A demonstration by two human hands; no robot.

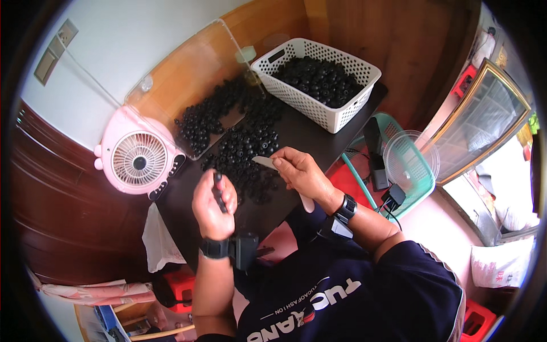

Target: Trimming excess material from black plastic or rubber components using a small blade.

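Observation:
In front of me my left hand point(208, 206) is closed around a short dark rod-shaped piece point(219, 188) with a reddish band; its exact kind is unclear. My right hand point(305, 175), just to the right and a little higher, grips a small knife. The knife's short blade point(264, 162) points left over the table, and its pale handle point(307, 204) shows below the hand. The blade and the dark piece are apart. Beyond both hands, a loose pile of small round black parts point(246, 143) lies spread over the dark table point(236, 221).
A white perforated basket point(336, 121) full of similar black parts stands at the far right. At left is a pink fan point(139, 162). A clear upright panel point(188, 62) stands behind the pile. Right of the table sit a green basket point(419, 194) and cables.

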